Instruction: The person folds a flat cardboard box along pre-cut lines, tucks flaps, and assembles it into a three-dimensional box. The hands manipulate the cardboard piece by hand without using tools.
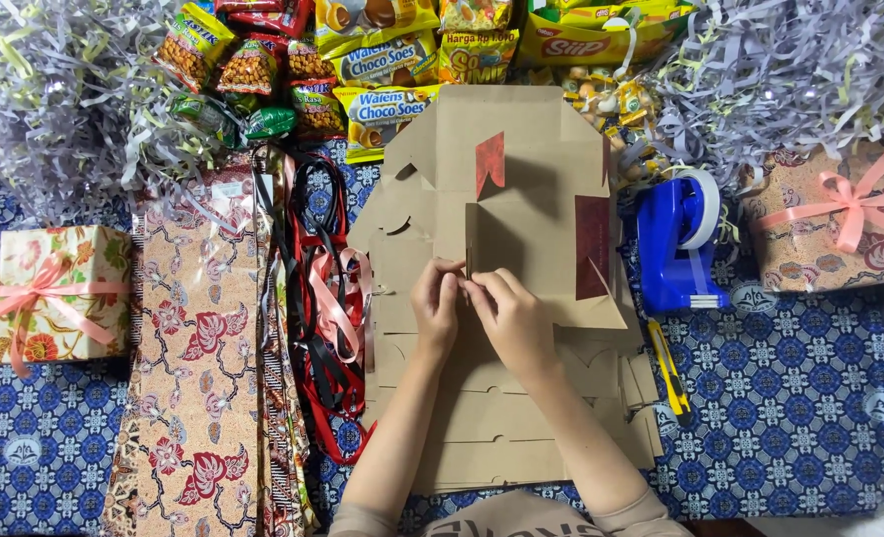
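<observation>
1. Cardboard box blank [506, 249], brown and flattened, lies in the middle of the patterned blue surface [790, 398], with its long axis running from the person toward the snack packets [382, 70] at the far edge.
2. Left hand [436, 310] rests on the blank, fingers curled nearly closed, fingertips pinching a narrow upright fold of cardboard [469, 264] near the blank's middle.
3. Right hand [509, 316] meets it just beside, fingers also drawn in, thumb and forefinger on the same fold.
4. Ribbons [322, 298] in red, black and pink lie just left of the blank; a blue tape dispenser [673, 244] and a yellow cutter [669, 366] lie just right of it.
5. Forearms hide the blank's near half; the fold between the fingertips is too small to make out clearly.
6. Shredded paper [54, 89] covers the far corners beyond the blank.
</observation>
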